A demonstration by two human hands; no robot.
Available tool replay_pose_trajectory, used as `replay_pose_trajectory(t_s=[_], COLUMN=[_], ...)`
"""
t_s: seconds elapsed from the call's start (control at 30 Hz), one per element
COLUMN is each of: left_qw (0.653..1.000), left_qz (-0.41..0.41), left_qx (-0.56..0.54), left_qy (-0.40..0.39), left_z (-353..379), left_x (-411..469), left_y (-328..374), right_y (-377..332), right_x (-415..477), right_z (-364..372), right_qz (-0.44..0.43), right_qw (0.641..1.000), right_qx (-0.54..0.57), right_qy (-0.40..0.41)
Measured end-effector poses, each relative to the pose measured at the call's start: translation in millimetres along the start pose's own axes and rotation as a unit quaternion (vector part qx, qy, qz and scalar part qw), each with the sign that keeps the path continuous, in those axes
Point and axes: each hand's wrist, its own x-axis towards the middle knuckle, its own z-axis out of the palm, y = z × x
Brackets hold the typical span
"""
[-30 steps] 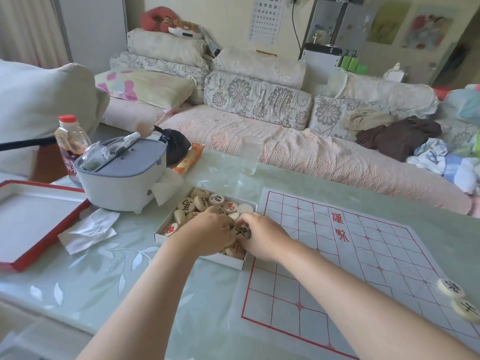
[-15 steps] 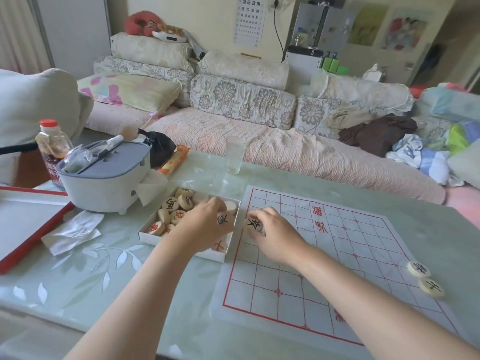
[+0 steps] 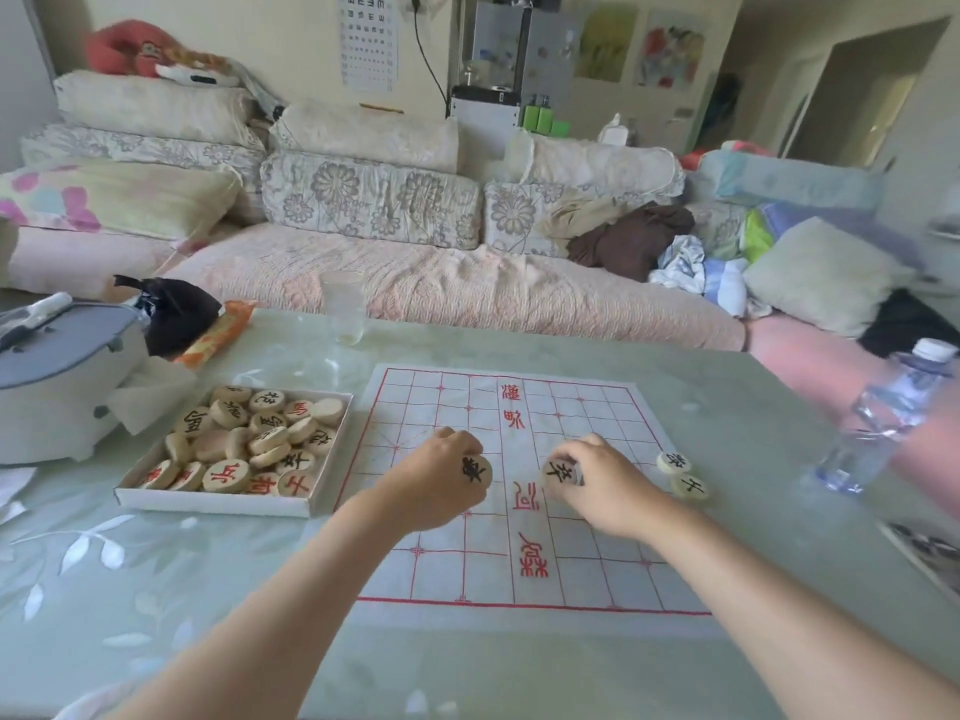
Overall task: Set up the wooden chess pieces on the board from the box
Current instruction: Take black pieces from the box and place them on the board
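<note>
Two wooden discs are held over the board near the centre of the frame, one in each hand. The left hand is closed in a pinch grip on the left piece, which bears a black character; the right hand is closed in the same way on the right piece, also marked in black. Whether either disc touches the board surface cannot be told. The board is a white sheet with a red grid and red characters, lying flat on the desk. Two placed pieces with black characters lie at the right edge of the board, just beside the right hand and touching each other. The box, a shallow white tray, sits on the desk just left of the board and holds a loose pile of remaining pieces, some marked red, some black. A clear glass stands beyond the board toward the upper middle. A plastic water bottle stands at the right edge of the frame. A grey-lidded appliance occupies the left edge. A sofa piled with cushions fills the background.
</note>
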Motion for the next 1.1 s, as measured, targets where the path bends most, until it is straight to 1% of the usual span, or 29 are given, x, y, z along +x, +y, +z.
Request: replay_pose_trajectory(t_s=[0.13,0.23,0.3,0.4,0.57,0.67,0.7,0.77,0.87,0.93,1.03,1.1], left_qw=[0.999,1.0,0.999,0.997,0.995,0.986,0.982,0.979,0.975,0.969,0.957,0.947], left_qz=[0.016,0.016,0.009,-0.006,-0.009,-0.025,-0.033,-0.034,-0.02,-0.018,-0.042,-0.058], left_qx=[0.007,-0.005,-0.035,-0.073,-0.101,-0.166,-0.188,-0.203,-0.222,-0.247,-0.288,-0.315], left_qy=[-0.028,-0.023,-0.019,-0.01,0.002,0.004,0.005,0.001,-0.01,-0.008,0.007,0.01], left_z=[24,35,43,54,64,68,70,74,81,84,88,90], left_x=[-2,-2,-1,-1,-3,-3,-3,-4,-6,-7,-6,-3], left_y=[19,31,40,49,52,55,57,64,78,89,101,104], right_y=[32,53,62,65,54,52,51,49,44,44,51,56], right_x=[-12,-22,-27,-32,-33,-32,-33,-34,-39,-44,-50,-51], right_z=[-12,-18,-16,-9,-1,-6,-8,-10,-14,-15,-18,-20], right_qz=[0.021,0.028,0.033,0.026,0.004,-0.001,0.0,0.007,0.028,0.041,0.064,0.069], right_qw=[1.0,0.999,0.999,0.999,1.0,1.0,0.999,0.992,0.961,0.937,0.911,0.904], right_qx=[-0.009,0.003,0.005,0.017,0.004,0.012,0.032,0.115,0.273,0.346,0.405,0.419], right_qy=[0.019,0.029,0.035,0.044,0.023,0.022,0.027,0.044,0.037,0.031,0.043,0.047])
